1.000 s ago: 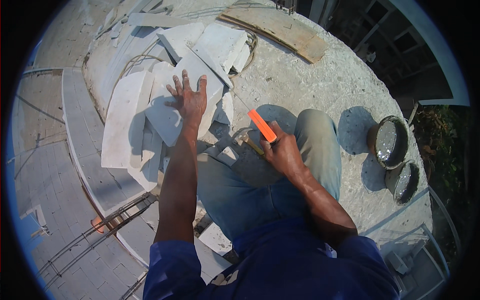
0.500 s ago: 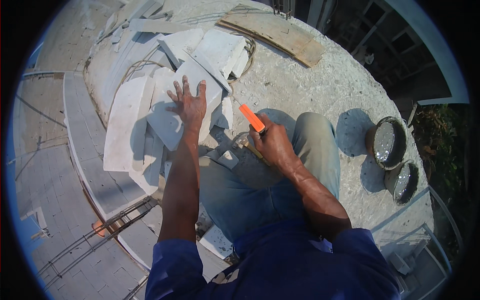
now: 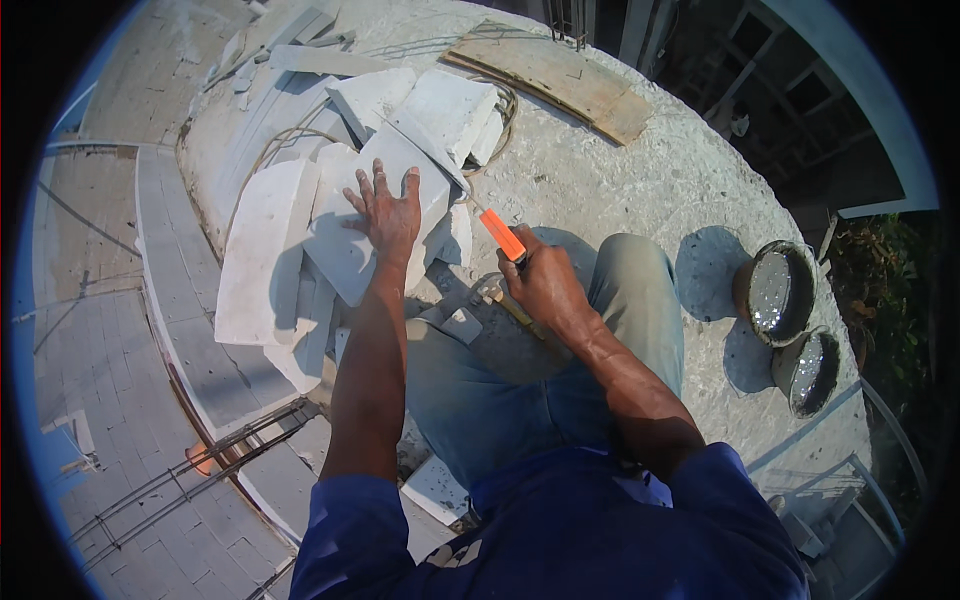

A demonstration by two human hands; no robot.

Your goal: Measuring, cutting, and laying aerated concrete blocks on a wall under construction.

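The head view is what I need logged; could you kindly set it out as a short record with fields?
Left hand: spread on a white slab
Right hand: gripping an orange-handled tool
Near right hand: hammer with yellowish handle
Person's right: two buckets holding something grey and shiny
Upper picture: flat wooden board

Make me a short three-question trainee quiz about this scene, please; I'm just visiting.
1. Multiple choice: what does the person's right grip hold? A: a paintbrush; B: an orange-handled tool; C: a cup.
2. True or false: the left grip is clenched into a fist.
3. Count: how many round containers stand toward the picture's right edge?

Key: 1. B. 2. False; its fingers spread over a white slab. 3. Two.
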